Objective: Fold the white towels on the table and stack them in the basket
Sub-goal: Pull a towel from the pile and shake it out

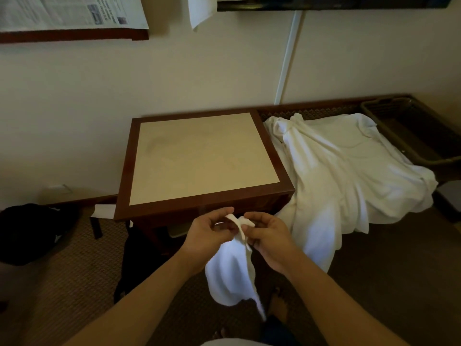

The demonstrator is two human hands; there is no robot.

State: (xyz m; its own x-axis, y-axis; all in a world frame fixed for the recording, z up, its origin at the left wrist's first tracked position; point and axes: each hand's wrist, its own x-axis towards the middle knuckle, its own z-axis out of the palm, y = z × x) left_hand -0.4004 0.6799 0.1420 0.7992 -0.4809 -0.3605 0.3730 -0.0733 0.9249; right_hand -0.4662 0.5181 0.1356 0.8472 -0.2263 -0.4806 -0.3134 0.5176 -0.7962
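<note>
two bare forearms are reaching up from the bottom edge, and between them a small white towel (pixel 232 268) is hanging down in loose folds toward the floor. the left hand (pixel 208 232) and the right hand (pixel 268 236) are meeting at the towel's top corner, and each grip is pinching that bunched corner between thumb and curled fingers, the two grips almost touching one another. just beyond the grip, the near wooden edge of a small square worktop (pixel 199 208) is sitting, dark-framed with a pale inset top. to the right of the grip and farther back, a heap of white towels (pixel 344 171) is lying crumpled over a lower dark bench, one flap trailing down off its front edge close to the right forearm. past that heap, at the far right, a dark basket (pixel 374 113) is resting on the same bench, its rim just beside the heap's far corner; whether the two are touching is not clear. well to the left of the grip, a black bag (pixel 32 231) is slumping on the carpet by the wall. high above the grip, a newspaper (pixel 69 11) is lying spread on a wooden ledge.
</note>
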